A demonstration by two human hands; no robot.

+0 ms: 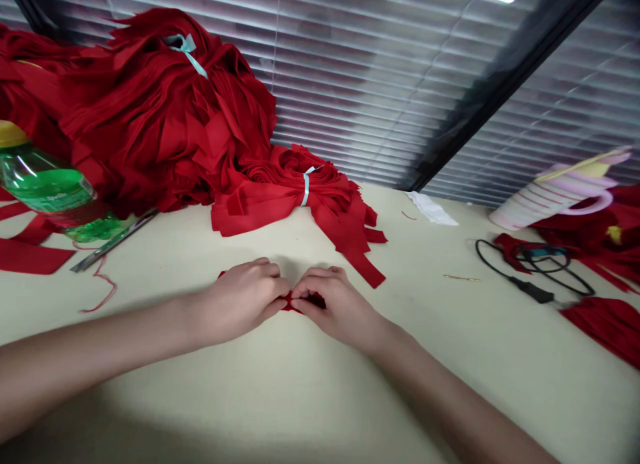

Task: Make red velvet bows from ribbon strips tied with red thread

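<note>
A small piece of red fabric (296,301) lies low over the table (280,384), mostly covered by my fingers. My left hand (245,296) is closed on it, thumb and fingers pressed together. From the other side my right hand (333,303) pinches the same fabric, its fingertips almost touching those of the left. A bit of red shows beyond the left knuckles and inside the curl of the right hand. Just behind the hands sits a bundle of red fabric strips (280,197), tied with a pale blue ribbon (306,187).
A big heap of red strips (150,117) fills the back left. Before it stand a green bottle (45,184) and a metal tool (115,241). At right are a striped mug (540,201), a black cable (530,287), more red fabric (607,324) and a white scrap (433,209). Blinds (360,84) close the back.
</note>
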